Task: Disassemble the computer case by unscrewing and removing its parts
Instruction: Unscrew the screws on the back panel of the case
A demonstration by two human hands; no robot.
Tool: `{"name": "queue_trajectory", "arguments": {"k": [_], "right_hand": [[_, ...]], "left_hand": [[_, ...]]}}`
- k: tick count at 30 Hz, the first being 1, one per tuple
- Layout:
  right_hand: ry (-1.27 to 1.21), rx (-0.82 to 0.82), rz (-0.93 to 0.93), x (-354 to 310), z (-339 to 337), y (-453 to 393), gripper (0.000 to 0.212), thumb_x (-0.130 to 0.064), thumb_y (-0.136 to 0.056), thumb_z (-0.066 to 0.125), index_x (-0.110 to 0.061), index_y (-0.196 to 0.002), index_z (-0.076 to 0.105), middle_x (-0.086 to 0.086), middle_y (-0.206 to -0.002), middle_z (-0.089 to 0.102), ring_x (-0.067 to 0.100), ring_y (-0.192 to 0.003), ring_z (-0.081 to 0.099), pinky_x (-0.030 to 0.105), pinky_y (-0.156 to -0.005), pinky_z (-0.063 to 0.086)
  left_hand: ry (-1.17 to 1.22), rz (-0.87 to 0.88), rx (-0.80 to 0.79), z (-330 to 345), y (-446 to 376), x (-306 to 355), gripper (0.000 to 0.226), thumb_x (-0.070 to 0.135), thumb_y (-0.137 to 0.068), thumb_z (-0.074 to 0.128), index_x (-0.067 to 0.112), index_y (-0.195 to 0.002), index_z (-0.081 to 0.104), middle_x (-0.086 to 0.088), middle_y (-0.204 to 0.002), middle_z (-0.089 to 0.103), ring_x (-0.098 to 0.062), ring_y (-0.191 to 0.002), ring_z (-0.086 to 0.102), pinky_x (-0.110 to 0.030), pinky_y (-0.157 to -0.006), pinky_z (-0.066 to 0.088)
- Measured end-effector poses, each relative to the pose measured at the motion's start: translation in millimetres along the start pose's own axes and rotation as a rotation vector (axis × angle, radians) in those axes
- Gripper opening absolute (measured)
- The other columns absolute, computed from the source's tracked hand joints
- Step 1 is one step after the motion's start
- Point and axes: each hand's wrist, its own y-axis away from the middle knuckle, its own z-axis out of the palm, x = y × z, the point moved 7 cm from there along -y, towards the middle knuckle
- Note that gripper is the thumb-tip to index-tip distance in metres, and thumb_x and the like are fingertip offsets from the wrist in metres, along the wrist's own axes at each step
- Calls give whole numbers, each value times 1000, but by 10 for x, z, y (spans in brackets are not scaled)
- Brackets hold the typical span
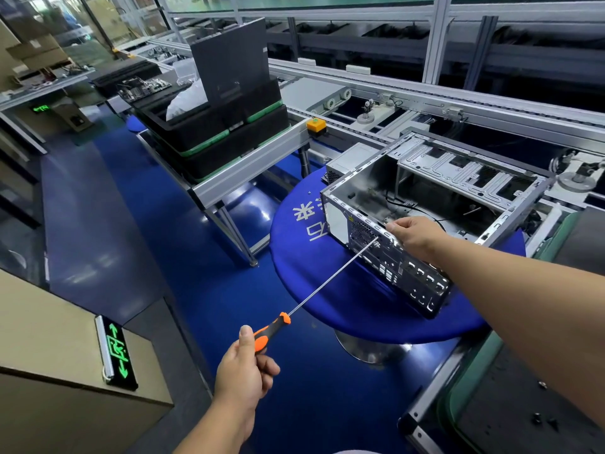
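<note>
Two hands share this: my left hand (244, 371) grips the screwdriver (322, 288), my right hand (414, 235) clasps the case (386, 253) rim; I should keep the shaft square to the screw.

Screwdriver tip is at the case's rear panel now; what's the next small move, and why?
Probably turn the screwdriver to loosen that screw. The left hand grips its orange handle, the tip sits on the rear panel of the case, and the right hand steadies the top edge.
</note>
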Motion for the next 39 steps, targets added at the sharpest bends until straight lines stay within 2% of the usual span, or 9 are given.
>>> {"name": "queue_trajectory", "arguments": {"k": [3, 7, 10, 17, 22, 26, 30, 33, 39], "right_hand": [[1, 3, 5, -2, 4, -3, 35, -52, -101, 57, -27, -117, 75, -14, -69, 57, 12, -73, 55, 28, -83, 40], [12, -5, -2, -19, -3, 16, 36, -53, -101, 55, -27, -118, 74, -14, -74, 58, 18, -86, 58, 28, -85, 41], [26, 0, -1, -52, -10, 42, 35, -52, -102, 56, -23, -107, 76, -7, -68, 60, 16, -73, 57, 27, -71, 43], [24, 8, 4, -70, -24, 74, 32, -50, -102, 56, -26, -102, 76, -6, -65, 59, 13, -68, 55, 29, -76, 42], [21, 6, 1, -81, -16, 79, 35, -51, -102, 56, -22, -98, 76, -1, -65, 59, 17, -67, 55, 29, -68, 42], [24, 7, 3, -75, -16, 72, 34, -51, -101, 56, -23, -98, 76, -3, -65, 60, 16, -66, 55, 27, -67, 42], [26, 0, 1, -80, -16, 86, 32, -52, -101, 56, -27, -97, 75, -2, -68, 63, 17, -70, 59, 28, -68, 43], [30, -5, -9, -101, -16, 106, 31, -52, -101, 56, -28, -98, 75, 3, -78, 69, 19, -77, 62, 29, -72, 44], [28, -1, -5, -113, -24, 120, 32, -50, -101, 57, -29, -81, 69, -4, -64, 61, 17, -67, 56, 28, -66, 41]], "left_hand": [[4, -49, -12, 8, 13, -29, 60, 65, -105, 41, 14, -99, 72, -14, -66, 66, -15, -46, 47, -25, -40, 33], [95, -49, -64, 23, -2, -45, 37, 41, -109, 44, 11, -116, 65, -14, -74, 65, -18, -51, 48, -30, -47, 32], [93, 17, -58, 16, -9, 3, 25, 31, -109, 47, 10, -116, 59, -12, -75, 66, -17, -53, 50, -30, -46, 32], [45, 82, -31, -2, -9, 76, 38, 44, -112, 43, 12, -113, 64, -11, -72, 65, -16, -50, 47, -27, -45, 33], [49, 35, -22, -2, -1, 57, 45, 56, -108, 45, 17, -111, 67, -11, -66, 62, -14, -47, 46, -25, -43, 35], [31, -37, 21, -21, 1, 17, 66, 69, -102, 44, 8, -102, 67, -10, -62, 61, -13, -44, 45, -23, -38, 33], [20, -77, 40, -25, 11, -18, 73, 73, -100, 42, 6, -95, 71, -8, -63, 62, -12, -44, 48, -24, -39, 35], [26, -69, 33, -14, 11, -29, 69, 70, -102, 44, 8, -100, 75, -7, -64, 62, -11, -45, 47, -23, -39, 35], [80, 53, -19, 34, 17, 78, 43, 53, -109, 47, 26, -89, 73, -5, -65, 50, -14, -48, 36, -27, -42, 28]]}}
